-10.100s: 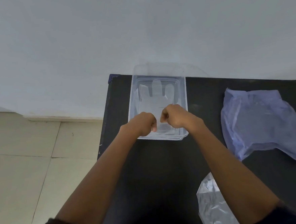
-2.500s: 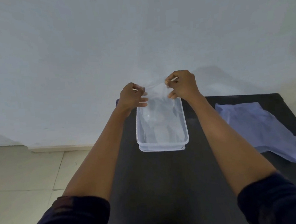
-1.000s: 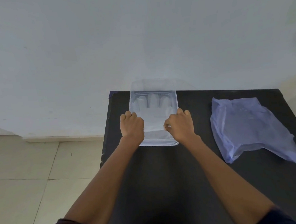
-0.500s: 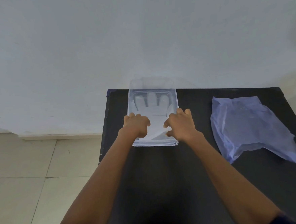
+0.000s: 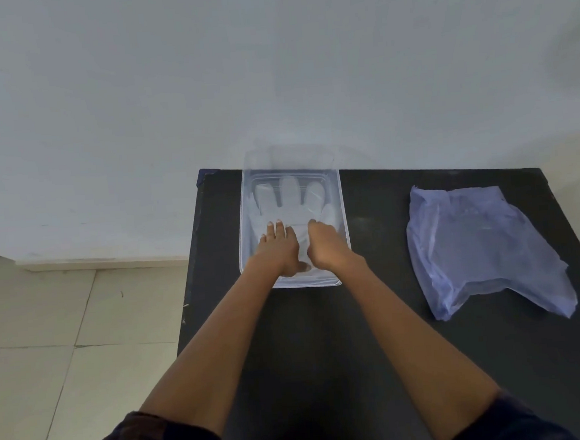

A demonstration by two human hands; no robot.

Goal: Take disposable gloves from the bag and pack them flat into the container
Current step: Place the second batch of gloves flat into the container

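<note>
A clear plastic container [image 5: 342, 209] stands at the far left of the black table. A thin translucent glove [image 5: 290, 201] lies flat inside it, fingers pointing toward the wall. My left hand [image 5: 278, 249] rests palm down on the glove's cuff end, fingers stretched out. My right hand [image 5: 324, 246] presses beside it with its fingers curled under; I cannot see whether they pinch the film. The pale blue bag [image 5: 479, 247] lies crumpled on the right of the table, away from both hands.
The black table [image 5: 374, 317] ends at a left edge just beside the container, with tiled floor [image 5: 67, 338] below. A white wall [image 5: 271, 66] rises right behind the container. The container's clear lid [image 5: 287, 156] leans against the wall.
Both hands went from holding a glove up over the container to laying it in. In the last half second they slid from the rims onto the glove and pressed down.
</note>
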